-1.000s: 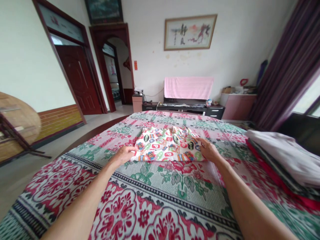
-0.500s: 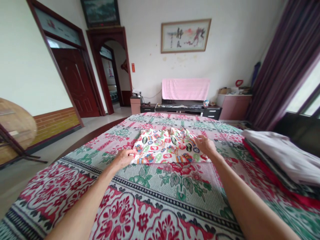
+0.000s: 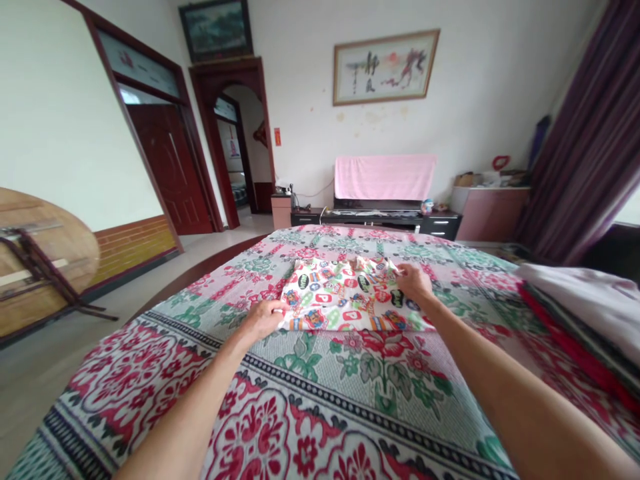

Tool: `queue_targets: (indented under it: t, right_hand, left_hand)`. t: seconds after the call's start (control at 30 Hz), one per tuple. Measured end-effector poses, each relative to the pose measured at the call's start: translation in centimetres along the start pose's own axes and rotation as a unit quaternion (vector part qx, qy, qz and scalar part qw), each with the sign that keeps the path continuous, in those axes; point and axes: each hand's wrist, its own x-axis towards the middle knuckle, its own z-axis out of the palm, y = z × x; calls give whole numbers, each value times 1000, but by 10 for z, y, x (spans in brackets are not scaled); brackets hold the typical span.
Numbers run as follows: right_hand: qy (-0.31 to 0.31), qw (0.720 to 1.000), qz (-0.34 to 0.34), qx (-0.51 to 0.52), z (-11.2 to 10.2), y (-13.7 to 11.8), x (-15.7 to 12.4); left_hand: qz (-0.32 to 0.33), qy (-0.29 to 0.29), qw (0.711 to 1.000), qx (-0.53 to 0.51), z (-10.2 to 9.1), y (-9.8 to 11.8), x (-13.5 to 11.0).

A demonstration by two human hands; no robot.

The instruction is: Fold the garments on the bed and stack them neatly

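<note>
A small white garment (image 3: 345,297) printed with colourful cartoon badges lies flat on the bed's floral cover (image 3: 320,387). My left hand (image 3: 264,317) rests on its near left corner, fingers curled and pinching the cloth. My right hand (image 3: 413,281) lies on the garment's far right part, fingers bent over the fabric near its top edge. Both forearms stretch out over the bedspread towards it.
A stack of folded clothes (image 3: 590,300), pale on top with red beneath, sits on the bed's right side. A folded round wooden table (image 3: 40,260) leans at the left wall. Beyond the bed stand a low black cabinet (image 3: 375,220) with a pink cloth and a pink cupboard (image 3: 487,210).
My right hand has slid from the garment's near right edge up towards its far right corner. My left hand stays at the near left corner. The view shifted slightly.
</note>
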Motion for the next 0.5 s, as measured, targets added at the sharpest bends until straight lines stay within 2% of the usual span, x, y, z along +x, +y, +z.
queue_targets:
  t: [0.07,0.23,0.37,0.5]
  right_hand:
    - [13,1000,10,-3,-1,3,0]
    - [-19,999,23,-28,-5,3,1]
    - [-44,998,1,-34,-3,-1,4]
    - [19,1000,-18,5,-3,-7,6]
  left_hand:
    - [0,0,1000,3,0,0,0]
    - [0,-1,1000,12,0,1,0]
    - [2,1,1000,15,1,0,1]
    - [1,-3,1000,14,2,-2,2]
